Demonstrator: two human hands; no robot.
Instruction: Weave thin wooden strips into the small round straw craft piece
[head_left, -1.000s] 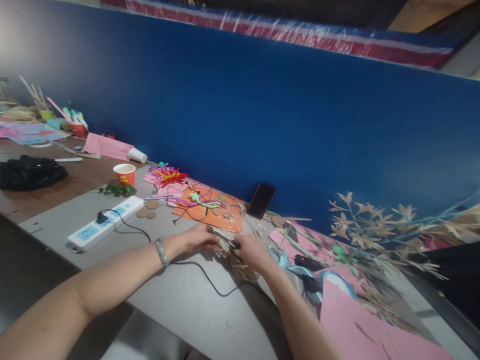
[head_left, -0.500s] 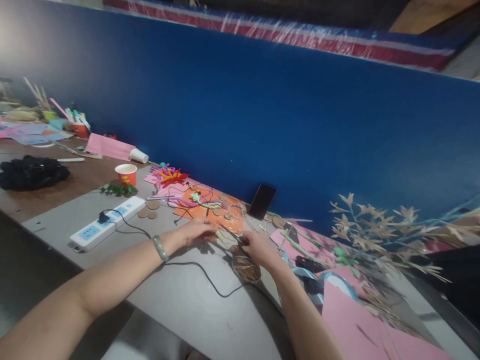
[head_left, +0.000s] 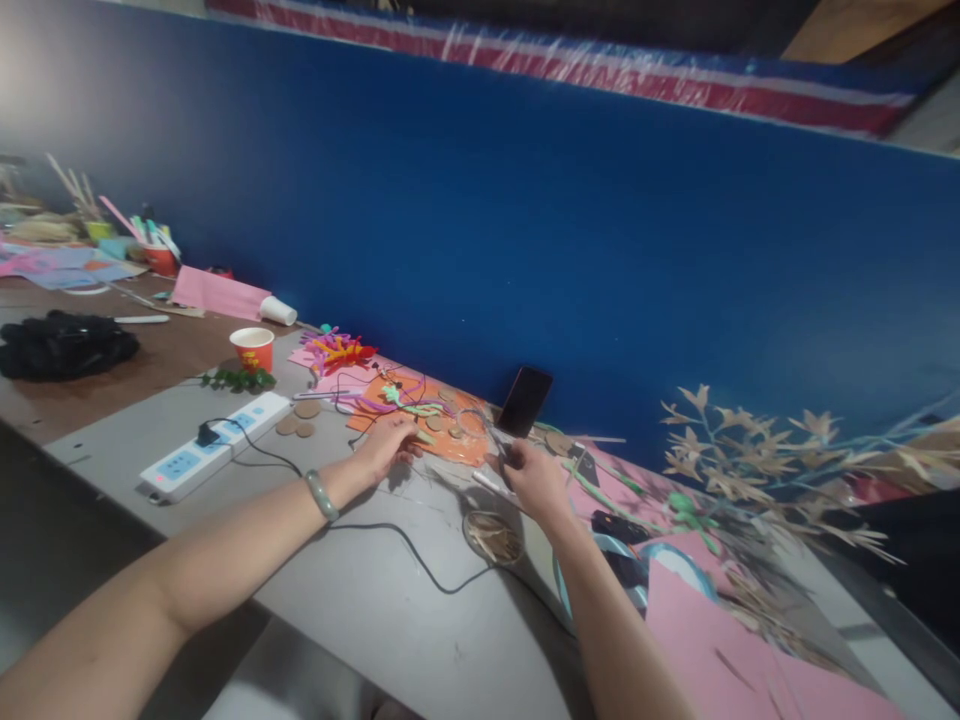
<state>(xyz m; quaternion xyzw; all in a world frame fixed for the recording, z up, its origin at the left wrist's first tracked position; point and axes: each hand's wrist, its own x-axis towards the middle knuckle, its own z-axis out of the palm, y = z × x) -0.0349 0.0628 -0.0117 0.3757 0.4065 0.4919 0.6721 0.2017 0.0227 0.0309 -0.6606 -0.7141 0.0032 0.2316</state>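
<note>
My left hand (head_left: 390,452), with a pale green bangle (head_left: 321,496) on the wrist, pinches a small pale strip (head_left: 424,437) just in front of the orange sheet (head_left: 469,452). To its right, my right hand (head_left: 534,478) is closed around what look like scissors (head_left: 496,438), their thin grey blades pointing up and away; the handles are mostly hidden by the fingers. Beneath that hand lies a white stick-like object (head_left: 495,488). A round shallow dish (head_left: 471,550) with brown slivers in it sits nearer to me, touched by neither hand.
A phone (head_left: 525,400) leans against the blue partition (head_left: 525,230). On the left are a power strip (head_left: 217,445), a red paper cup (head_left: 253,350) and wooden discs (head_left: 306,408). A black cord (head_left: 420,565) crosses the table. Dried leafy stems (head_left: 750,440) and pink paper (head_left: 697,630) occupy the right.
My right hand has moved right with the scissors, whose blades have swung from pointing left to pointing up. The dish is now uncovered. My left hand has risen slightly with the strip.
</note>
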